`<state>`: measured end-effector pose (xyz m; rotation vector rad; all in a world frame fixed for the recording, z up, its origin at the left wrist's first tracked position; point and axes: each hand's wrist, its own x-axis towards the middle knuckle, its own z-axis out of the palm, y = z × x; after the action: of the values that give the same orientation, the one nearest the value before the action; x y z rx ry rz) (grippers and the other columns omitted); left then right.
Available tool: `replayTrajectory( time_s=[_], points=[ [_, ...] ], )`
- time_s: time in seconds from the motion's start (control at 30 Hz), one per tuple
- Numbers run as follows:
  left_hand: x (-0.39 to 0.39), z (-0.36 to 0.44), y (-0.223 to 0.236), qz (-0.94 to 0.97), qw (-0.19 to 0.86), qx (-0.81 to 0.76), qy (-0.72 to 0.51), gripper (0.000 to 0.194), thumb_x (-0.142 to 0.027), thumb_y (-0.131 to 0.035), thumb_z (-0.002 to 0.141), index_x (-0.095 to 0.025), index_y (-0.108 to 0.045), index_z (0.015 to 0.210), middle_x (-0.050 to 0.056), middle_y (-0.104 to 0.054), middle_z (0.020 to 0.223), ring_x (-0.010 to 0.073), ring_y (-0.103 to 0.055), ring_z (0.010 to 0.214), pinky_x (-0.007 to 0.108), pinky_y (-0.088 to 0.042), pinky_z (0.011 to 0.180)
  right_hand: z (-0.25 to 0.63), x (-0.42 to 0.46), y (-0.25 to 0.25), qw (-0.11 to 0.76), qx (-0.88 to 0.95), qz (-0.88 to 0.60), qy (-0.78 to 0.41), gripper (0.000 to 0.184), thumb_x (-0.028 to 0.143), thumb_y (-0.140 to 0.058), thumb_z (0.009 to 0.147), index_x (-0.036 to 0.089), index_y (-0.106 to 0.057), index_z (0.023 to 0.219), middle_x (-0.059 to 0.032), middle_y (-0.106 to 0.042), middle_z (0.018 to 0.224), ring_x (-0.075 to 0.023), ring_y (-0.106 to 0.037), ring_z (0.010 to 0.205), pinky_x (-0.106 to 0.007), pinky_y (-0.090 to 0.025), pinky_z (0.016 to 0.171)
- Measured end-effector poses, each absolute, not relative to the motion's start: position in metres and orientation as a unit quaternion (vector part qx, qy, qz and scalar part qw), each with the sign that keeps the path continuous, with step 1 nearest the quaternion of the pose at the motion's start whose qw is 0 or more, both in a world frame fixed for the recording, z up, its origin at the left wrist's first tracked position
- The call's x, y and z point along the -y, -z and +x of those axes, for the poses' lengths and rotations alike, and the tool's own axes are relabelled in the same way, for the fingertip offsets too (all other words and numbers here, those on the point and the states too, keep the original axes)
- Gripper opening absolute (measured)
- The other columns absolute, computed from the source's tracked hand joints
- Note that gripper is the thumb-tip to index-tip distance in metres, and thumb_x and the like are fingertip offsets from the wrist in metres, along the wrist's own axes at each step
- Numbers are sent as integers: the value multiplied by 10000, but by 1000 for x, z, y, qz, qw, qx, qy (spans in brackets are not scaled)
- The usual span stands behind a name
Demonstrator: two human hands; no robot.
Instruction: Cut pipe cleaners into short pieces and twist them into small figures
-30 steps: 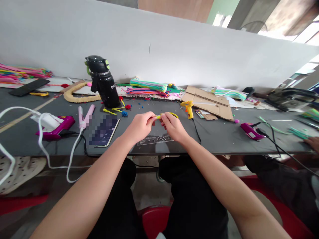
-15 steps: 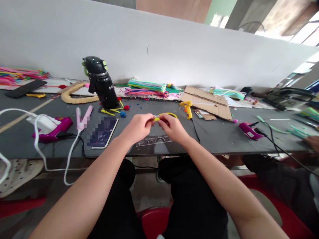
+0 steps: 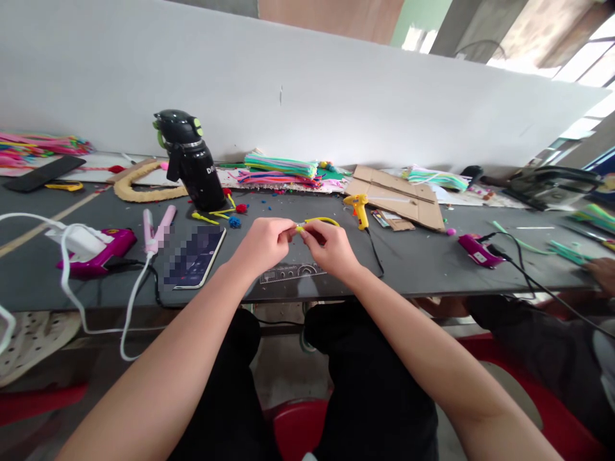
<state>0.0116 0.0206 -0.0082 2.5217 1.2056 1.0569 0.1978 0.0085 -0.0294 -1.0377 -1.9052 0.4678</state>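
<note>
Both of my hands meet over the front of the dark table (image 3: 423,269). My left hand (image 3: 263,244) and my right hand (image 3: 327,246) each pinch a yellow pipe cleaner (image 3: 321,221) between fingertips. Its free end curves up and to the right behind my right hand. The fingers of both hands are closed on it, knuckles almost touching. A phone (image 3: 196,257) lies just left of my left hand, and a yellow glue gun (image 3: 358,209) stands just beyond my right hand.
A black bottle (image 3: 189,160) stands at back left, with stacked coloured pipe cleaners (image 3: 281,166) and cardboard (image 3: 398,195) along the white wall. A purple glue gun (image 3: 96,248) and white cable lie left; another purple gun (image 3: 473,250) right. Another person's hand (image 3: 600,272) rests at far right.
My hands stay pinched on the yellow pipe cleaner and have closed in on each other slightly; the whole scene has slid a little left as my head moved.
</note>
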Motion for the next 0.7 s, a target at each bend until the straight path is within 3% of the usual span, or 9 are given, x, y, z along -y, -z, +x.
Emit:
replayTrajectory(
  time_s=[0.7],
  points=[
    [-18,16,5,822,76,-418,-379,308,-62,-454,740,-155,-741,797,62,-749,743,171,-661,667,255,-470,653,194,-6,32,477,742,-426,-203,259,391,-547,956,188,-707,946,-55,-687,792,-162,-599,689,-293,-484,670]
  ],
)
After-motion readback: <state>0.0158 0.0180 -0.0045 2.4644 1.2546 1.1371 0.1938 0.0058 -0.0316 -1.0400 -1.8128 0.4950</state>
